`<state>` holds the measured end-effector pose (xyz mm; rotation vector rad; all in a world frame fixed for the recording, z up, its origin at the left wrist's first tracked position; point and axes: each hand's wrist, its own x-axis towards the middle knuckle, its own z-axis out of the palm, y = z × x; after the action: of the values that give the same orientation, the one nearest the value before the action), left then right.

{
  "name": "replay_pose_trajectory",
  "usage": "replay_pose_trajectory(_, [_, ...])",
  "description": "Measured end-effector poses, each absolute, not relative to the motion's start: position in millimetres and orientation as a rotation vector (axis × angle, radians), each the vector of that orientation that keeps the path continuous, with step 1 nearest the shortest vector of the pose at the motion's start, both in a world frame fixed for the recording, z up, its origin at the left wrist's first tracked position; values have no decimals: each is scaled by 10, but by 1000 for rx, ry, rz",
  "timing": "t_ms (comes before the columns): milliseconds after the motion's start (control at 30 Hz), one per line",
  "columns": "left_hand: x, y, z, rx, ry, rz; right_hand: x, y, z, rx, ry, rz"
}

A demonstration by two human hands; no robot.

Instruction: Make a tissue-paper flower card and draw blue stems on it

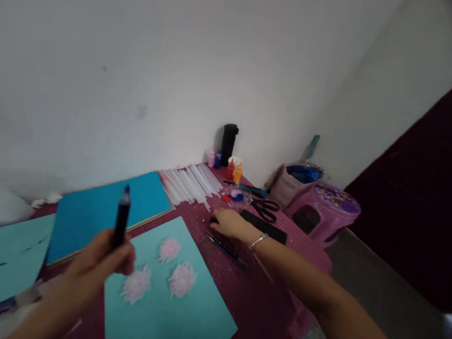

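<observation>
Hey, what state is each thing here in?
Pen: upright, whether capped unclear
Left hand: closed around pen
Right hand: at tabletop, grip unclear
Pink flowers: lying on turquoise sheet
Black flask: upright
Red bottle: upright
Orange bottle: upright
Blue bottle: upright
Scissors: lying flat, blades unclear
Stool: upright

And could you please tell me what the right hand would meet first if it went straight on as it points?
The right hand would probably meet the pale strips first, though depth is hard to judge.

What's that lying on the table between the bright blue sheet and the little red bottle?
A row of pale, translucent strips lies between the bright blue sheet and the little red bottle, as the head view shows.
</observation>
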<state>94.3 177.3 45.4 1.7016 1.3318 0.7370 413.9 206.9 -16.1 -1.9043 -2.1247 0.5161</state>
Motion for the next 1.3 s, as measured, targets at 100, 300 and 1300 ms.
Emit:
replay_pose_trajectory(100, [1074,1560,96,1630,1231,682,3979,2050,-163,-1851,-2115,526])
replay_pose_trajectory(300, [1211,1464,-103,1815,1157,550,3806,1755,273,-1412,-2177,803])
replay_pose_trajectory(1300, [1130,1287,297,2300,1112,137,3564,1114,609,-1112,-2521,723])
